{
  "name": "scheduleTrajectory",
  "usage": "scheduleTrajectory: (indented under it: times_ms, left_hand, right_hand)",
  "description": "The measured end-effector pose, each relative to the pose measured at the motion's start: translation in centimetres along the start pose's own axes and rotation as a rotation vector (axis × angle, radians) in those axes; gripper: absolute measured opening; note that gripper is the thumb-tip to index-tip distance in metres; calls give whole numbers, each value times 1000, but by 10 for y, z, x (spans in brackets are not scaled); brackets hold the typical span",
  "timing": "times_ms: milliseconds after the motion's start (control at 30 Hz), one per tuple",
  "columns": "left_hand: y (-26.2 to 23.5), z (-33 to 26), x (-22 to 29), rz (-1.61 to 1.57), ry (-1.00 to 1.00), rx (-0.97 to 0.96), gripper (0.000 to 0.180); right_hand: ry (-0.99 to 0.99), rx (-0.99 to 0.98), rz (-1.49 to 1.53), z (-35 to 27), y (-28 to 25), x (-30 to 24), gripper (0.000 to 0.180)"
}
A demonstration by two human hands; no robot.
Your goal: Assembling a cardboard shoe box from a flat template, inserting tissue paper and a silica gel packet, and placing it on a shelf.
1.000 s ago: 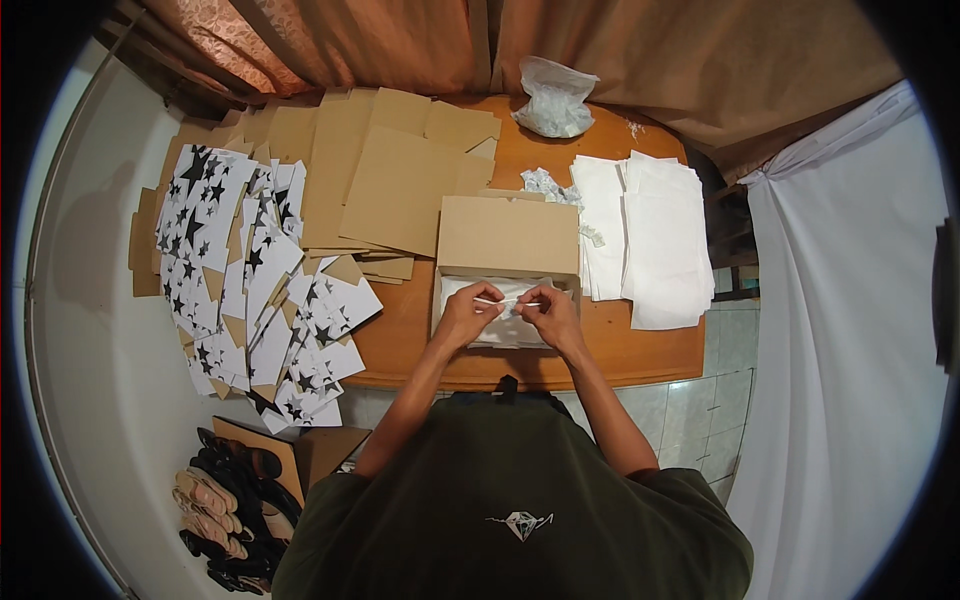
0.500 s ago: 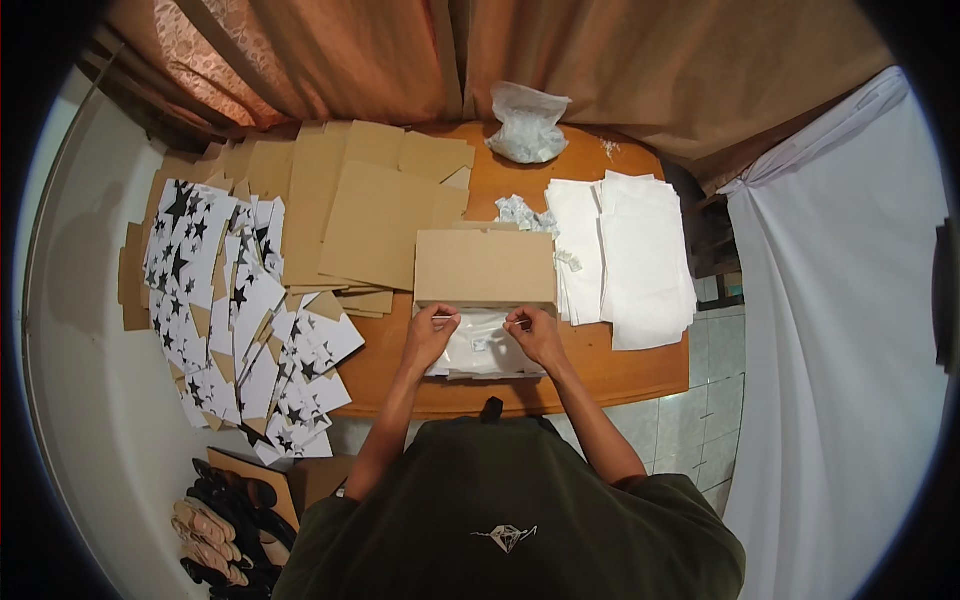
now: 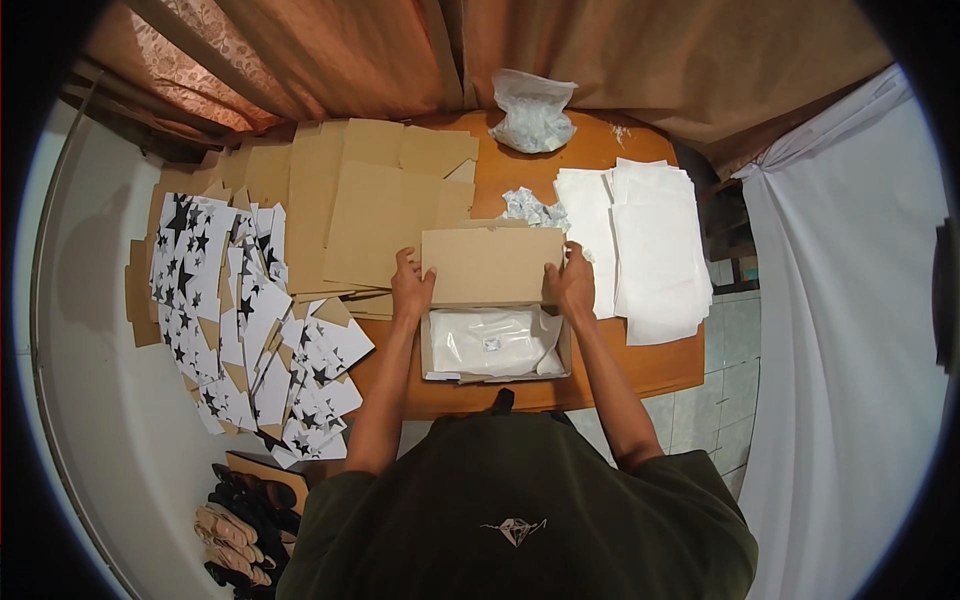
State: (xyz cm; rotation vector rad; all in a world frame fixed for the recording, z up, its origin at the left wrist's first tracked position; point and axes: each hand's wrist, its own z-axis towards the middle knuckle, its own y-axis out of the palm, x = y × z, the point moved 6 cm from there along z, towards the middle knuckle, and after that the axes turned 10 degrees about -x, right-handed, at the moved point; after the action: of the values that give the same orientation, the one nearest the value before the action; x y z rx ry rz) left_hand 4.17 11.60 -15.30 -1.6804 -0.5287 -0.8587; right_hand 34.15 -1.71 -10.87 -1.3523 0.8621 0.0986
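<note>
Presumably light and fairly stiff, judging by the raised cardboard lid (image 3: 492,262) at the far side of the open box (image 3: 566,362). Set near the front edge of the surface (image 3: 650,372), between flattened cardboard (image 3: 375,225) on the left and white sheets (image 3: 655,250) on the right. Flanked at the lid's side edges by the left grip (image 3: 412,292) and the right grip (image 3: 574,290), with thumbs at the near face and fingers parted from them, just outside the edges. Cannot tell whether pinched firmly or merely steadied. Best held just so, evenly at both sides; likely to bow or crease under a squeeze at mid-panel, yet unlikely to slip, being dry, matt board. Filled inside with white wrapping (image 3: 475,335), probably soft and a little slippery, going by the shine; apt to crumple or tear, so better smoothed with a flat palm than tugged by a corner. Topped with a small pale packet (image 3: 491,344), likely feather-light and easily shifted by a tilt; best taken by opposite edges.
</note>
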Motion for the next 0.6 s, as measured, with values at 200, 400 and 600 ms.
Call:
scheduleTrajectory:
  times_ms: [200, 400, 600]
  left_hand:
    - [-11, 12, 14, -176, -99, -56, 44]
    - [-31, 6, 25, -333, 21, -66, 32]
    - [-54, -35, 34, -336, 50, -64, 25]
  right_hand:
    - [190, -33, 316, 18, 3, 24, 55]
    - [79, -44, 526, 19, -17, 20, 36]
    - [-4, -157, 758, -13, -35, 18, 24]
